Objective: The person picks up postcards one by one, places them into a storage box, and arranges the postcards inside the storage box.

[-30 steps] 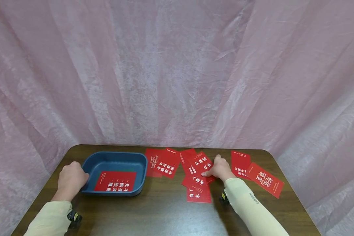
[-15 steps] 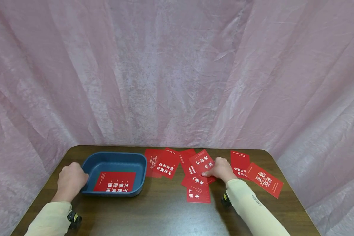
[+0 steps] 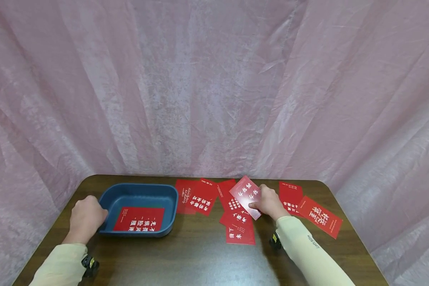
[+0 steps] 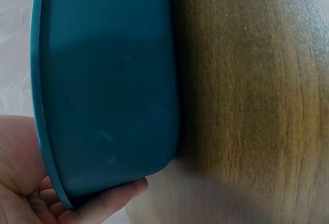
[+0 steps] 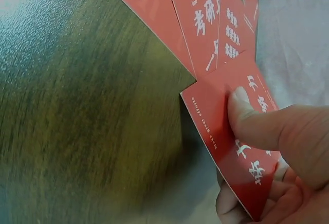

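Note:
In the head view my left hand (image 3: 87,217) grips the left edge of a blue plastic tray (image 3: 137,198). The left wrist view has its fingers (image 4: 110,199) under the tray's outer wall (image 4: 110,106). One red card (image 3: 139,219) with white characters lies inside the tray. My right hand (image 3: 270,203) pinches another red card (image 3: 244,194) by its right edge. That card is tilted, its left side above the overlapping cards. From the right wrist, the thumb (image 5: 252,124) presses the face of the held card (image 5: 211,98), with fingers curled beneath.
Overlapping red cards (image 3: 240,232) lie below and left of the held one. Two more overlapping cards (image 3: 201,198) lie close to the tray's right side. Two others, a card (image 3: 290,194) and an angled card (image 3: 321,217), lie to the right. A pink curtain (image 3: 214,87) hangs behind the wooden table (image 3: 186,258).
My right hand has lifted the card's edge off the pile; the card now tilts and catches the light. The fingers have curled under it. The left hand and tray stay put.

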The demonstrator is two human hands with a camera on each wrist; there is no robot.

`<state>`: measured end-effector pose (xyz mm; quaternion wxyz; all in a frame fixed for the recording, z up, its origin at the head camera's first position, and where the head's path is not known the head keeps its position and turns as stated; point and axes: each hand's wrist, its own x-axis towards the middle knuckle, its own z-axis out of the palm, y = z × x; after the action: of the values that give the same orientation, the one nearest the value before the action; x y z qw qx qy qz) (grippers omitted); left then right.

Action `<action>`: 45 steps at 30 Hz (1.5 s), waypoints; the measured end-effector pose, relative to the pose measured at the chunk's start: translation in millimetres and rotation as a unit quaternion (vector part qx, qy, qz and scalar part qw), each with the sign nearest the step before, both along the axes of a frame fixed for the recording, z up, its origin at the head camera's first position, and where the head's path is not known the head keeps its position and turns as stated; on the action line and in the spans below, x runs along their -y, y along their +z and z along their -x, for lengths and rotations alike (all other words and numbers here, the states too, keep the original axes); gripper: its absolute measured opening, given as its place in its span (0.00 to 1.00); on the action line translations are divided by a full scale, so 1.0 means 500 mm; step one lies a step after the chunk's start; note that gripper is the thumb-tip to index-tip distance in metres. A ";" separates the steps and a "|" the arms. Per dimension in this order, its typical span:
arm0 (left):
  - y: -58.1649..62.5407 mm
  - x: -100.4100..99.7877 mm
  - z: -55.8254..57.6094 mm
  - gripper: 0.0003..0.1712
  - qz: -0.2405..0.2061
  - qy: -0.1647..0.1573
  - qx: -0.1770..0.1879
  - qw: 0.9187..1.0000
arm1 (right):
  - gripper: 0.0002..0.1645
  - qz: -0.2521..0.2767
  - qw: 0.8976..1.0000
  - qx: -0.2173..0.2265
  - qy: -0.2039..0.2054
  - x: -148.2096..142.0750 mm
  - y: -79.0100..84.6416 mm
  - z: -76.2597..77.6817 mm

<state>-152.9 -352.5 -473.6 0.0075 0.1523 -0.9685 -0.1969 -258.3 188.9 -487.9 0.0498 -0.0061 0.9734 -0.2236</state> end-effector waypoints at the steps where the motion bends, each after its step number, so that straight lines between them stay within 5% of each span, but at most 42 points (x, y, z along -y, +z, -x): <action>1: 0.000 0.000 0.000 0.14 0.000 0.000 -0.002 1.000 | 0.40 0.002 1.000 -0.003 0.004 0.000 0.000 0.001; 14: -0.004 0.002 0.003 0.14 -0.007 0.005 0.003 1.000 | 0.21 0.009 0.999 -0.024 0.033 0.012 0.026 0.009; 20: -0.001 0.001 0.006 0.14 -0.004 0.005 0.004 1.000 | 0.22 0.022 0.998 -0.034 0.040 0.033 0.053 0.007; 34: 0.007 0.001 0.005 0.15 -0.013 0.014 0.025 1.000 | 0.18 0.040 0.986 -0.078 0.144 0.102 0.113 0.009; 45: 0.008 0.002 0.003 0.15 -0.012 0.015 0.025 0.999 | 0.20 0.097 0.977 -0.054 0.183 0.166 0.141 0.009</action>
<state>-154.2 -353.3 -469.5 -0.0154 0.1721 -0.9634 -0.2051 -262.6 106.1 -417.4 0.0366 -0.2010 0.9308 -0.3033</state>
